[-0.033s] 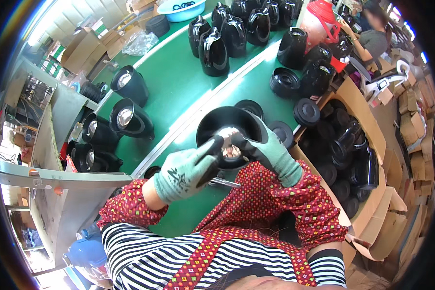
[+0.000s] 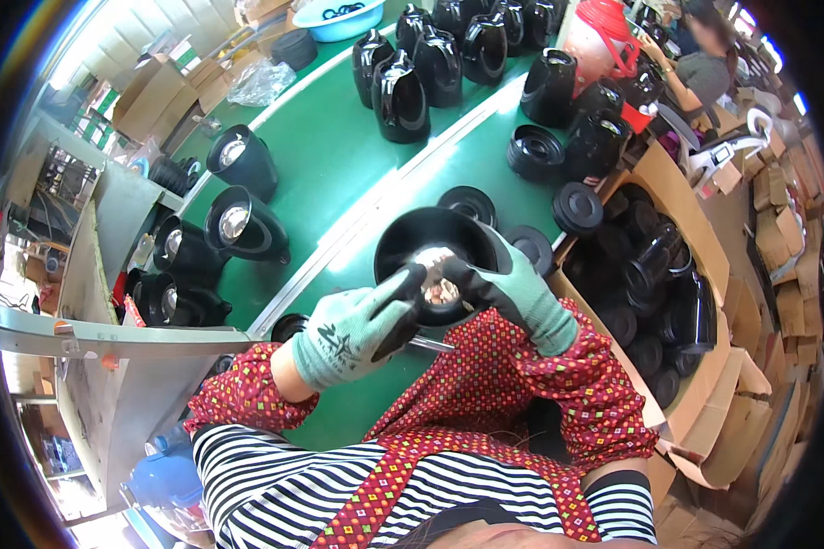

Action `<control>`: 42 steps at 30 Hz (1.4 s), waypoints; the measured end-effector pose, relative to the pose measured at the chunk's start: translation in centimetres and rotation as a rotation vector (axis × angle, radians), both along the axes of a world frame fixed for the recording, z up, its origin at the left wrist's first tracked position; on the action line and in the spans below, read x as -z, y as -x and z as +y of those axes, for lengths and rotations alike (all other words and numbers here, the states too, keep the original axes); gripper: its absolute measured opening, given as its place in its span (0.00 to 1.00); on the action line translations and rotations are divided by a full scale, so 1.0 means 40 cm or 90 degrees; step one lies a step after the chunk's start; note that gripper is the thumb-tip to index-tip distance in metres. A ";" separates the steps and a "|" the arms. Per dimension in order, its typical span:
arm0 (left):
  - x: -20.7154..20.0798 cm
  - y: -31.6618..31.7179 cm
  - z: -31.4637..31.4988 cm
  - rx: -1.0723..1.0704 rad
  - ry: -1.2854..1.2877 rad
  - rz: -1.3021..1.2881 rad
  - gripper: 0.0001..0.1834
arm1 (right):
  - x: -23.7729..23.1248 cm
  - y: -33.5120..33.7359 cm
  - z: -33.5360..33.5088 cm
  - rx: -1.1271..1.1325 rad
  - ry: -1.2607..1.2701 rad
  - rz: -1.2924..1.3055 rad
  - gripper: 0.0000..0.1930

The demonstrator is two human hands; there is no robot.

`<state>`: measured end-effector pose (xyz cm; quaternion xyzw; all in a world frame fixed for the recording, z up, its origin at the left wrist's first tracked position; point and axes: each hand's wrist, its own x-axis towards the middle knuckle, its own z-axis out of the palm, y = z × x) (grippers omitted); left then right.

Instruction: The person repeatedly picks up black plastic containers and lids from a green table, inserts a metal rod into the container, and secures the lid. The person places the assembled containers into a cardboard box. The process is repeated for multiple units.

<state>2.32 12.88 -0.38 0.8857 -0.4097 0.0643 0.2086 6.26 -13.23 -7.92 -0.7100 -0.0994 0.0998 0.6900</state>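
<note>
In front of my chest I hold a black vacuum-jug body (image 2: 395,242), its wide round opening turned up toward me. Shiny silver (image 2: 438,258) shows in the middle of its inside. My left hand (image 2: 362,325), in a green glove with black-coated fingers, has its fingers bent over the near left rim. On the right side, my gloved right hand (image 2: 513,288) grips the rim, thumb reaching inside. Both hands' fingertips come close together over the silver part; anything small between them cannot be made out. A flat black lid (image 2: 468,205) lies just beyond the jug body.
Several glossy black jugs (image 2: 401,101) stand at the far side of the green table (image 2: 316,156). Black jug bodies (image 2: 245,224) with silver insides lie at left. A cardboard box (image 2: 705,274) of black parts is at right, a red-topped jug (image 2: 604,37) beyond. A person (image 2: 705,69) sits far right.
The jug body and both hands sit very slightly lower in the picture. My grip looks the same.
</note>
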 end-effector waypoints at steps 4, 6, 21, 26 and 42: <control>0.091 0.037 0.024 -0.051 0.357 0.126 0.31 | -0.038 0.133 -0.086 0.019 -0.129 0.137 0.39; 0.181 0.037 0.034 -0.217 0.500 0.259 0.36 | 0.008 0.198 -0.127 0.062 -0.251 0.140 0.40; 0.361 0.091 -0.058 -0.092 0.678 0.760 0.35 | 0.204 0.113 -0.149 -0.044 -0.097 0.013 0.35; 0.404 0.093 0.003 -0.190 0.780 0.847 0.33 | 0.307 -0.075 -0.204 0.016 0.905 -0.112 0.56; 0.565 0.090 -0.106 -0.026 0.612 0.973 0.30 | -0.033 0.286 -0.214 0.137 0.201 -0.252 0.53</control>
